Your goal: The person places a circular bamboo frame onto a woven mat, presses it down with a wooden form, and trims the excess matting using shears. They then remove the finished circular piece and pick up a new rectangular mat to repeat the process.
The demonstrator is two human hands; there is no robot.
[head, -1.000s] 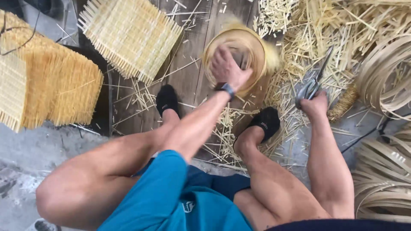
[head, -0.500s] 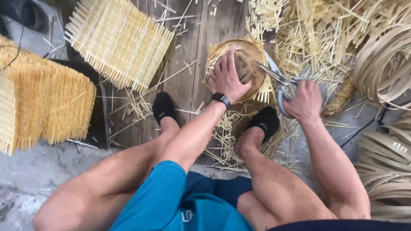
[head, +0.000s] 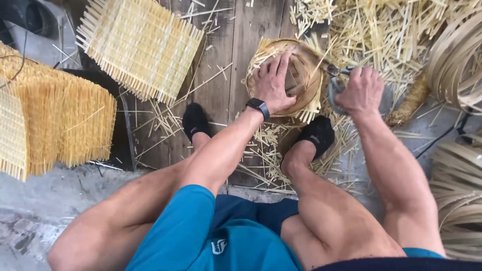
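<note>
Small black rectangular smartwatch screen (head: 257,105) on left wrist, dark, face up, just below left hand (head: 273,83). Small white emblem label (head: 219,246) on blue fabric shorts (head: 211,236), bottom centre. Tiny pale logo mark (head: 315,138) on black sock (head: 315,135) of right foot. No packages, no signs.

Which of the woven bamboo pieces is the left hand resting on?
The round woven basket, under the left hand. The flat square mat and the stacked mats lie untouched, farther left.
</note>
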